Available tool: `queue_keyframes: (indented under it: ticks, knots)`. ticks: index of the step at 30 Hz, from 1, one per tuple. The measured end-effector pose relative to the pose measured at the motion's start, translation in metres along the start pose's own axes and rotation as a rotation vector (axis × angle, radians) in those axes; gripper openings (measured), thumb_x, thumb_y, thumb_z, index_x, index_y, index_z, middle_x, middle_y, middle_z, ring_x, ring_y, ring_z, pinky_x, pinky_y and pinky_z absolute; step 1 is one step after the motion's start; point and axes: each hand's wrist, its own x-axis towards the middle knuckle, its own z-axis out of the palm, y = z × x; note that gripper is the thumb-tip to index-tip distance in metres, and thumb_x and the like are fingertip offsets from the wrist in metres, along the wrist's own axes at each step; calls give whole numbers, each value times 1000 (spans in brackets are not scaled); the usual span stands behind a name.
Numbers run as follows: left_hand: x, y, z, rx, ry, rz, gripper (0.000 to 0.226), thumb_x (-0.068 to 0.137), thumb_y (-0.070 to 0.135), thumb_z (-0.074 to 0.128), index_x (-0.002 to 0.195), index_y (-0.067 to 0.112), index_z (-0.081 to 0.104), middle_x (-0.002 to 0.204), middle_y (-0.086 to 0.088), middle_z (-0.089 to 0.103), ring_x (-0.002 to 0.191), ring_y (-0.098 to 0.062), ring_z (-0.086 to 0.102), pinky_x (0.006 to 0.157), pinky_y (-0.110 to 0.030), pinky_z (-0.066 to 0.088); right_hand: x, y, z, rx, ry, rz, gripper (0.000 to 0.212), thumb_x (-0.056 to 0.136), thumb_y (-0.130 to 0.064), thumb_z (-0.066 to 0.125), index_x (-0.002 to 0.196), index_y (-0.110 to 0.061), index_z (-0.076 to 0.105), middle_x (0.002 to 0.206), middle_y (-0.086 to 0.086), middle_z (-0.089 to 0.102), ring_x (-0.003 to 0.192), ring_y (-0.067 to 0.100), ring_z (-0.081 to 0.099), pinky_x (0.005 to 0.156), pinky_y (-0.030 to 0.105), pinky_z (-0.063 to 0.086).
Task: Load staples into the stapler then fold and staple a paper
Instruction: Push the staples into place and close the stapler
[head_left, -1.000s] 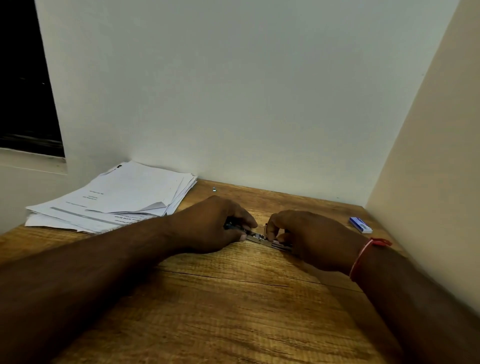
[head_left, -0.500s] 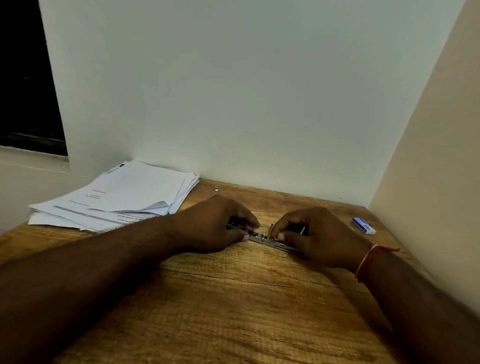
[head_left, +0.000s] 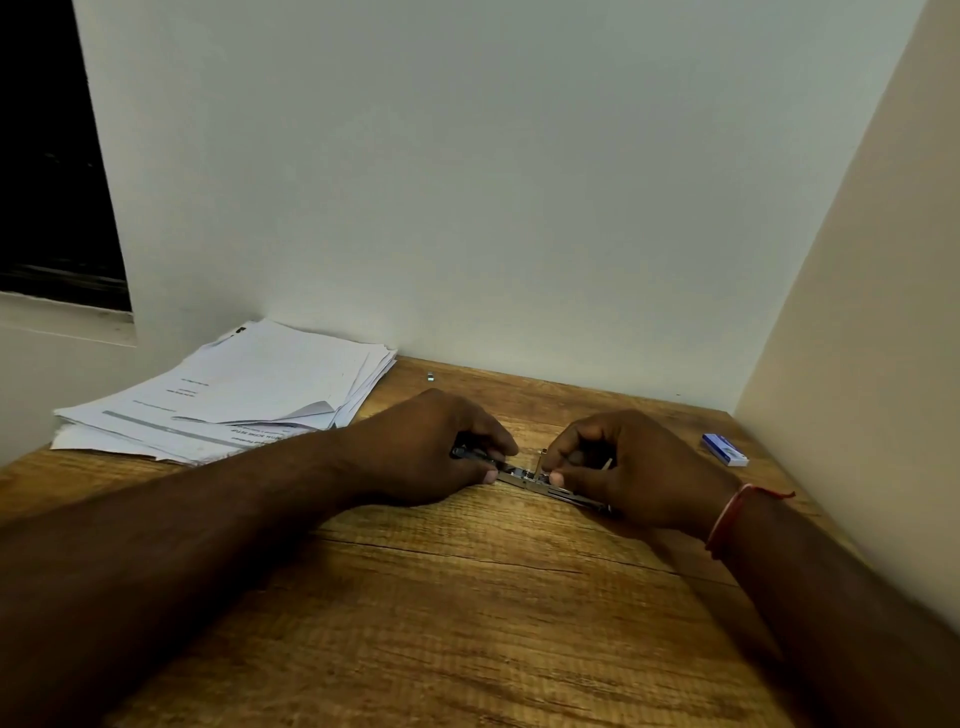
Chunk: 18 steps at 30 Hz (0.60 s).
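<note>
- Stapler (head_left: 524, 475) lies opened out flat on the wooden desk (head_left: 467, 623), mid-desk, between the two hands; bare metal channel shows in the gap.
- Left hand (head_left: 441, 447) closed over the stapler's dark end, thumb and fingers clamped on it, pinning it to the wood.
- Right hand (head_left: 623, 467) curled over the other end, fingertips pinched at the metal channel. A thin pale sliver shows inside the curl; whether it is a staple strip, cannot tell.
- Progress, as judged: still in the loading step. Staples in the channel not discernible. Closing the stapler, folding and stapling all remain.
- Paper stack (head_left: 234, 395) sits at the desk's far left against the wall, loosely squared, one corner curled up; no sheet pulled out or folded.
- Small blue-and-white box (head_left: 725, 449), probably staples, lies flat at far right near the side wall, well apart from the hands. Contents not visible.
- Tiny metallic speck (head_left: 429, 373) near the back wall; too small to identify.
</note>
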Motion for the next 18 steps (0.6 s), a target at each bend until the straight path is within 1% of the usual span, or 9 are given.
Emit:
queue_keyframes:
  ticks: [2, 5, 8, 12, 16, 18]
  knots:
    - [0, 0, 0, -6, -4, -6, 35, 98, 24, 86, 131, 34, 82, 117, 19, 82, 110, 5, 73, 106, -32, 62, -1, -1, -1, -22, 8, 0, 13, 92, -26, 87, 101, -34, 82, 89, -16, 79, 84, 0, 72, 67, 10, 53]
    - [0, 1, 0, -5, -8, -5, 35, 98, 25, 86, 131, 34, 81, 117, 20, 82, 111, 5, 73, 106, -32, 62, -2, -1, -4, -37, 22, -4, 15, 92, -25, 87, 101, -36, 81, 92, -15, 80, 87, 1, 72, 70, 12, 56]
    - [-1, 2, -1, -6, -9, -9, 35, 98, 24, 86, 132, 34, 81, 117, 19, 82, 111, 5, 73, 105, -30, 61, -3, -1, -4, -41, 14, -19, 15, 92, -23, 87, 97, -36, 82, 98, -19, 80, 90, 0, 72, 73, 16, 56]
    - [-1, 1, -2, 2, -4, 7, 35, 98, 25, 86, 131, 34, 82, 117, 20, 81, 110, 7, 73, 104, -27, 61, -4, -1, -3, -64, -7, -21, 18, 97, -19, 81, 95, -37, 85, 99, -27, 78, 92, -1, 72, 76, 19, 52]
    - [-1, 1, -1, 8, 0, 13, 35, 97, 25, 87, 131, 32, 82, 116, 19, 82, 108, 7, 73, 102, -27, 62, -3, 0, -5, -100, -29, -38, 21, 97, -19, 81, 95, -39, 86, 101, -20, 79, 95, 2, 72, 80, 25, 60]
    - [-1, 1, -2, 9, -1, 10, 36, 97, 25, 88, 132, 31, 81, 115, 18, 82, 107, 5, 74, 101, -28, 64, -3, 0, -7, -116, -27, -48, 20, 96, -19, 82, 94, -39, 86, 102, -18, 79, 97, 3, 72, 81, 24, 60]
